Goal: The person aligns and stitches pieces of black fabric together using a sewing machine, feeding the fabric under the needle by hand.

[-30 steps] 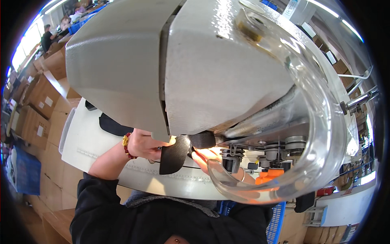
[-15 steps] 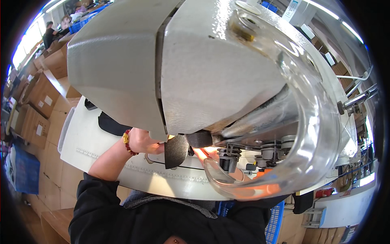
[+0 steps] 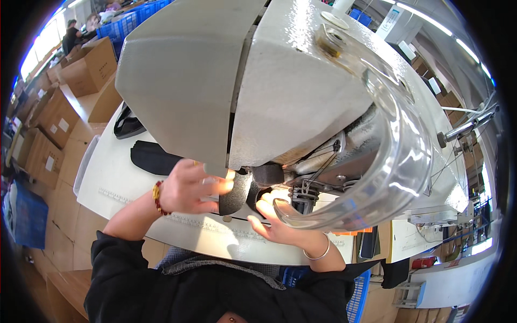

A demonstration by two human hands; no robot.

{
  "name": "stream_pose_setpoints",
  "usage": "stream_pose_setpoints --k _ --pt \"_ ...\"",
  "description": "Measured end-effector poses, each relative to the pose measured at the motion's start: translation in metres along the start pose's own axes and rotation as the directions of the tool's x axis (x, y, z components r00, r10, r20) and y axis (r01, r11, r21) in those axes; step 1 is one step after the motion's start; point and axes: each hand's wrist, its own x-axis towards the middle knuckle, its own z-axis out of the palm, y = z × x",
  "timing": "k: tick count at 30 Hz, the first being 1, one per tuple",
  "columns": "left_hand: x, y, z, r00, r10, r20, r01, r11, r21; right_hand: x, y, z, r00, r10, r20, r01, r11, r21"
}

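Has a black flat piece (image 3: 153,158) lying toward the left end of the white table (image 3: 105,171). Holds left hand (image 3: 188,188) with fingers loosely spread, just beside the dark gray curved piece (image 3: 235,196), below the machine head (image 3: 180,91), inward from the table's near edge. Poises right hand (image 3: 277,223) just right of that, thumb apart; cannot tell any grip at the fingertips.

1. I get a bright view; the window (image 3: 40,49) blows out white at upper left, and strip lights (image 3: 430,20) glow at upper right;
2. I see glare on the grey housing (image 3: 301,91) and clear guard (image 3: 398,161); the housing's underside is shadowed;
3. a warm patch lights the white table (image 3: 215,242), lower centre;
4. my fisheye bends edges toward a black rim; the far upper-left background looks soft.
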Motion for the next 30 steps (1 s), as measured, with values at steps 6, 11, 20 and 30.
stream_pose_setpoints --k 6,11,20,30 --pt "-0.007 0.024 0.005 0.998 0.044 0.054 -0.043 0.999 -0.012 0.007 0.009 -0.01 0.982 0.007 0.189 -0.11 0.835 0.539" --pt "0.002 0.027 0.0 0.994 0.072 0.087 -0.076 0.996 0.046 -0.004 0.019 0.0 0.965 0.062 0.253 -0.212 0.755 0.621" --pt "0.02 0.03 -0.01 0.994 0.063 0.088 -0.074 0.988 0.132 -0.005 0.01 0.0 0.91 0.229 0.346 -0.394 0.735 0.552" --pt "0.019 0.009 0.006 0.997 0.052 -0.053 -0.045 0.992 0.121 -0.1 0.06 0.042 0.922 -0.365 0.129 0.365 0.706 -0.607"
